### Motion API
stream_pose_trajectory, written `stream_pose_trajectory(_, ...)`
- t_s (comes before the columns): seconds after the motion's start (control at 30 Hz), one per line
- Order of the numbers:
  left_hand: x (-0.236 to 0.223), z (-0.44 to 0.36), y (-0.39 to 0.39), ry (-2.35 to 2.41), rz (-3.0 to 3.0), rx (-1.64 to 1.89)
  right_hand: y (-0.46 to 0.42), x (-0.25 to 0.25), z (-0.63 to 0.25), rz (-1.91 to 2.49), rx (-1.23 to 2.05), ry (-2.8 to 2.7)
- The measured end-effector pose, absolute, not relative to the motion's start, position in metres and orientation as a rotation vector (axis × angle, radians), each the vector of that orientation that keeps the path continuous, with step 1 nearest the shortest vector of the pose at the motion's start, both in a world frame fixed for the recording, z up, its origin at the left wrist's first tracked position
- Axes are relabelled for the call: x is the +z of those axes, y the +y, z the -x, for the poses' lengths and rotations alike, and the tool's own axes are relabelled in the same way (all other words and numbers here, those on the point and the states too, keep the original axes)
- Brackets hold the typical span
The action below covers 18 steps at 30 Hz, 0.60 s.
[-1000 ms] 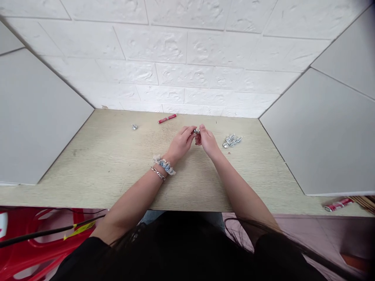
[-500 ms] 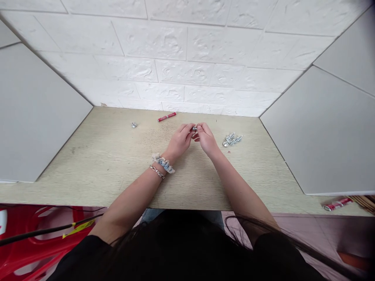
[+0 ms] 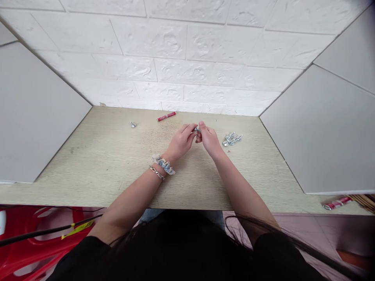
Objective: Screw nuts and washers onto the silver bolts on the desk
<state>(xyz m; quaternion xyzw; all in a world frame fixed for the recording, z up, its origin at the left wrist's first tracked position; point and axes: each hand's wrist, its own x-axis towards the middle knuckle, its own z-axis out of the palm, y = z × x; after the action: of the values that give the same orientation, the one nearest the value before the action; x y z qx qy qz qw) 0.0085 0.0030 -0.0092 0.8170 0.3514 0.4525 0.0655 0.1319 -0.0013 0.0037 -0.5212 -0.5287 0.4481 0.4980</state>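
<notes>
Light bright, diffuse | wall (image 3: 171, 39) brightest | shadows soft | top-right corner dark | edges stretched

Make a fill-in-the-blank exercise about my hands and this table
A pale blue fabric scrunchie circles the ____.
A small silvery metal part is between the left hand and right hand; the clustered silvery metal bolts lie to their ____.
The slim cylindrical tube beyond the left hand is mostly coloured ____.

Missing: left wrist; right; red.

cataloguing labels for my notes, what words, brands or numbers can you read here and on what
No text is readable.
Slim red cylindrical tube, upper middle: pale markings, too small.
Red cylindrical tube, lower right: pale markings, too blurred.
Narrow yellow strip, lower left: any print is too small.
</notes>
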Motion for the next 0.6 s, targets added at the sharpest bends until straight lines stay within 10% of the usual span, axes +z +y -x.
stream_pose_trajectory(0.6,-0.0108,-0.0088,0.004,1.086,-2.433,1.374,-0.0023,0.0101,-0.1351,1.082,1.208,-1.133)
